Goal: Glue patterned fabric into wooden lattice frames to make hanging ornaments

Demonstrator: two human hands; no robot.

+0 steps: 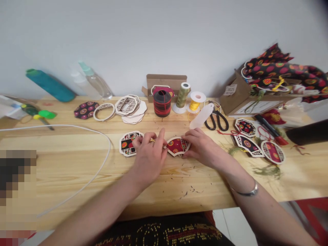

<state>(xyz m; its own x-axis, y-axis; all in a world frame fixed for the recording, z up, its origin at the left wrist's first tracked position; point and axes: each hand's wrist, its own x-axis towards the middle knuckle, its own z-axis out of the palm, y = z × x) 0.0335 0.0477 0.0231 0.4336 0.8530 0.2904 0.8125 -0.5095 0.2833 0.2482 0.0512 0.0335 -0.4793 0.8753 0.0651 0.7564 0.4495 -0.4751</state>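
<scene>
A small fan-shaped ornament [177, 146] of red patterned fabric in a pale wooden frame lies low over the tabletop between my hands. My right hand [205, 148] pinches its right end between thumb and fingers. At its left corner are the thumb and fingertips of my left hand [151, 158], closed on that end; the exact contact is partly hidden. Under the outer fingers of my left hand sits an octagonal ornament [125, 145] with black floral fabric and lattice, its right side covered by the hand.
Behind stand a spool of red cord [162, 104], green thread [183, 95], yellow thread [197, 102] and black-handled scissors [222, 122]. Finished ornaments [273, 152] lie right, by a cardboard box [238, 97]. Wooden frames [127, 105] are stacked back left; a white cable [109, 147] curves left.
</scene>
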